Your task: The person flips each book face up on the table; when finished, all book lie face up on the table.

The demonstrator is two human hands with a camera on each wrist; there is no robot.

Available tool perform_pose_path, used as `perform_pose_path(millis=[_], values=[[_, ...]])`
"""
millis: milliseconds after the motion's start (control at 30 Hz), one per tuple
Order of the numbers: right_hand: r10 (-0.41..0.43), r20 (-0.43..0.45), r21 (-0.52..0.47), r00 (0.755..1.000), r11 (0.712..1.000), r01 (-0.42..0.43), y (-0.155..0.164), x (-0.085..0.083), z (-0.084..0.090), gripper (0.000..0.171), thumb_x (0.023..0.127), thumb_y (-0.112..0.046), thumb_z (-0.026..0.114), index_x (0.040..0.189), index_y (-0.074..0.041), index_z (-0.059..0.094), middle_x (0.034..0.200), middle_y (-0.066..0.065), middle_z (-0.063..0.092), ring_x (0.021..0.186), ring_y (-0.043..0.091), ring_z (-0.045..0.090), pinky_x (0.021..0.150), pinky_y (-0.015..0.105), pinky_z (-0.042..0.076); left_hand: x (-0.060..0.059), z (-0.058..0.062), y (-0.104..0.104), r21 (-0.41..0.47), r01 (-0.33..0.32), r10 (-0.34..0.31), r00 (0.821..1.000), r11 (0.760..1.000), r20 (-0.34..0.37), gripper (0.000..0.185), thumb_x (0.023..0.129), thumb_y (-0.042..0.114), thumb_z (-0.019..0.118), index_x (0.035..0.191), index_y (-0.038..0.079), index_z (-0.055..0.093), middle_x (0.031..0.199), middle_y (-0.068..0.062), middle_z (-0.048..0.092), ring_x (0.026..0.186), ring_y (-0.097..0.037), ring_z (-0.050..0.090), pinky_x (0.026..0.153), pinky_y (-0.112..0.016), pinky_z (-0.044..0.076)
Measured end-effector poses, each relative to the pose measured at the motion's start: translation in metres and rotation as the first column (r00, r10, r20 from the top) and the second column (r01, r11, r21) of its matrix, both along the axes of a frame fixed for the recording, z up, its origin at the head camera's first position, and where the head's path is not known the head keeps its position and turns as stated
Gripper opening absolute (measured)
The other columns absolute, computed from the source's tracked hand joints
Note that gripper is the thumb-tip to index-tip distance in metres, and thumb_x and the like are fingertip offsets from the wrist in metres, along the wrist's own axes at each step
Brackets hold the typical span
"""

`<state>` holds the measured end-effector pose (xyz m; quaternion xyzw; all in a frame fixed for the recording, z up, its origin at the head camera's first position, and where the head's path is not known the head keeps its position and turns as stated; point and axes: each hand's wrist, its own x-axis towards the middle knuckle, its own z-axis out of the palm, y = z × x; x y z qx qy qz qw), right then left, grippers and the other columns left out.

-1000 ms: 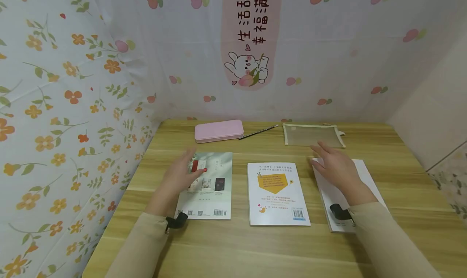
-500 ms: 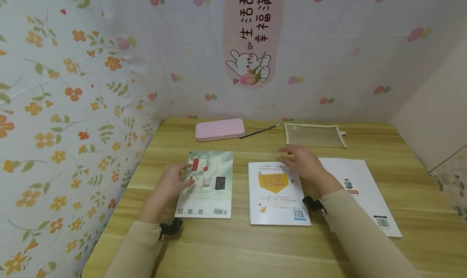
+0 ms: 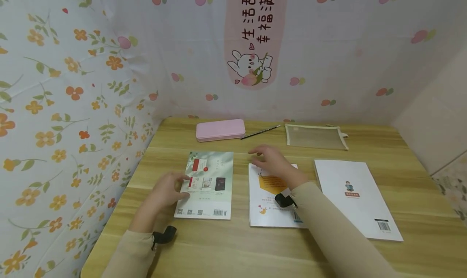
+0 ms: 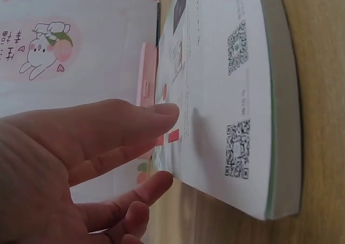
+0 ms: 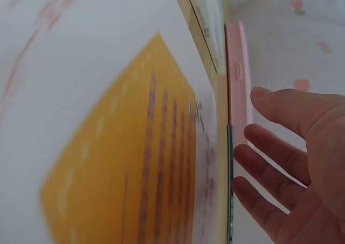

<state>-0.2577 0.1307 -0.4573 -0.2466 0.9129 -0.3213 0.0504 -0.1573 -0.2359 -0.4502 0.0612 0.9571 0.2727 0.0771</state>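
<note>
Now the right hand (image 3: 271, 162) has slid off the white book (image 3: 355, 197) and hovers over the yellow book's (image 3: 270, 197) top, fingers loose and holding nothing. The left hand (image 3: 168, 189) has pulled back to the green book's (image 3: 206, 184) left edge, fingers spread, so the middle book looks next.

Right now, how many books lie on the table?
3, in a row: the green book at left, the yellow-label book in the middle, the white book at right. None seems hidden.

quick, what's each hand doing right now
Left hand: open, fingers at the green book's left edge.
Right hand: open, holding nothing, over the middle book.
</note>
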Motion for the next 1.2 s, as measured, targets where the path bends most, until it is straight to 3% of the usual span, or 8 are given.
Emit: perform_pose_path(millis=[133, 600, 933, 1200], values=[[0.055, 0.007, 0.01, 0.998, 0.998, -0.055, -0.017, -0.005, -0.005, 0.036, 0.098, -0.014, 0.071, 0.133, -0.006, 0.068, 0.139, 0.014, 0.064, 0.12, 0.033, 0.063, 0.102, 0.048, 0.053, 0.006, 0.001, -0.003, 0.004, -0.003, 0.002, 1.0, 1.0, 0.031, 0.05, 0.08, 0.013, 0.087, 0.126, 0.004, 0.071, 0.12, -0.018, 0.067, 0.118, -0.039, 0.056, 0.103, -0.058, 0.045], [0.12, 0.066, 0.058, 0.991, 0.991, -0.124, -0.053, -0.021, -0.009, 0.04, 0.097, -0.009, 0.072, 0.137, -0.009, 0.066, 0.142, 0.011, 0.058, 0.117, 0.027, 0.06, 0.103, 0.042, 0.051, 0.011, -0.001, -0.009, 0.003, 0.058, -0.058, 0.995, 0.998, 0.083, 0.052, 0.072, 0.012, 0.092, 0.12, 0.009, 0.074, 0.113, -0.014, 0.07, 0.112, -0.034, 0.06, 0.102, -0.056, 0.045], [0.143, 0.014, 0.138, 0.99, 0.98, -0.143, -0.061, -0.026, -0.012, 0.035, 0.097, -0.006, 0.069, 0.132, -0.006, 0.069, 0.147, 0.018, 0.055, 0.136, 0.036, 0.053, 0.117, 0.047, 0.041, 0.016, -0.004, -0.013, 0.001, 0.092, -0.092, 0.992, 0.996, 0.088, 0.059, 0.069, 0.014, 0.095, 0.123, 0.009, 0.072, 0.11, -0.009, 0.068, 0.108, -0.029, 0.059, 0.099, -0.053, 0.047], [0.18, -0.05, 0.126, 0.982, 0.977, -0.172, -0.068, -0.03, -0.016, 0.029, 0.095, -0.002, 0.071, 0.124, -0.004, 0.073, 0.134, 0.017, 0.065, 0.13, 0.035, 0.058, 0.114, 0.046, 0.044, 0.019, -0.005, -0.018, 0.048, 0.056, -0.062, 0.99, 0.997, 0.125, 0.063, 0.068, 0.013, 0.096, 0.125, 0.01, 0.07, 0.113, -0.011, 0.067, 0.108, -0.03, 0.06, 0.102, -0.055, 0.045]])
